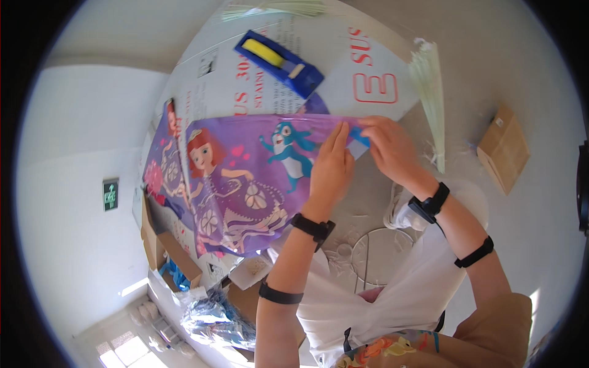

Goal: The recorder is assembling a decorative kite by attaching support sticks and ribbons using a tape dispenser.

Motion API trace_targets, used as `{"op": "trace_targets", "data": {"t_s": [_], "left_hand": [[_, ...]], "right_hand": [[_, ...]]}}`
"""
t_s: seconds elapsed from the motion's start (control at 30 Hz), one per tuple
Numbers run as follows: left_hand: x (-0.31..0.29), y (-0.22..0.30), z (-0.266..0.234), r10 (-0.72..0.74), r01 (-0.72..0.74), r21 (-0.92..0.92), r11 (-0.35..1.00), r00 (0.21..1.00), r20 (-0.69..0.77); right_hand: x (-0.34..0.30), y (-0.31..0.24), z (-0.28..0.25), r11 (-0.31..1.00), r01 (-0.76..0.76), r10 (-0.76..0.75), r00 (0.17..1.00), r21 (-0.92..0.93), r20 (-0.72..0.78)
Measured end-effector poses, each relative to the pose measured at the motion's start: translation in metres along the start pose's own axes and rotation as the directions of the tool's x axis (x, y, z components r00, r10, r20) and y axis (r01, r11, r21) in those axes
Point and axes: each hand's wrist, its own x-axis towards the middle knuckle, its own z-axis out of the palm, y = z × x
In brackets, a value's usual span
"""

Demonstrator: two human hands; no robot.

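A purple printed sheet (245, 147) with a cartoon princess and a blue rabbit hangs over the table's near edge. My left hand (331, 167) lies on its right part, fingers stretched out and tips at the upper edge. Close beside it, my right hand (389, 150) has its fingers bent and closed on the sheet's narrow right corner. A small blue piece (359, 138) shows between the two hands; its far side is hidden under the right fingers. Above the sheet a blue tape dispenser (279, 62) with a yellow roll rests on the table.
The table (331, 80) has a light printed covering. Bundles of pale thin strips lie at its far edge (276, 8) and right corner (428, 92). A cardboard box (504, 150) stands on the floor at right. An open carton (169, 254) and clear plastic bags (218, 319) are at lower left.
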Motion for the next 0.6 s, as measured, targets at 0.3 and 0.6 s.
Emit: {"op": "trace_targets", "data": {"t_s": [0.3, 0.6], "left_hand": [[-0.17, -0.033, -0.18, -0.346, 0.361, -0.024, 0.932, 0.868, -0.357], [-0.506, -0.233, -0.37, -0.638, 0.946, 0.146, 0.29, 0.304, -0.708]], "right_hand": [[-0.007, 0.002, 0.01, 0.991, 0.137, -0.137, 0.991, -0.001, 0.009], [-0.03, -0.008, 0.025, 0.982, 0.145, -0.156, 0.983, 0.123, 0.093]]}}
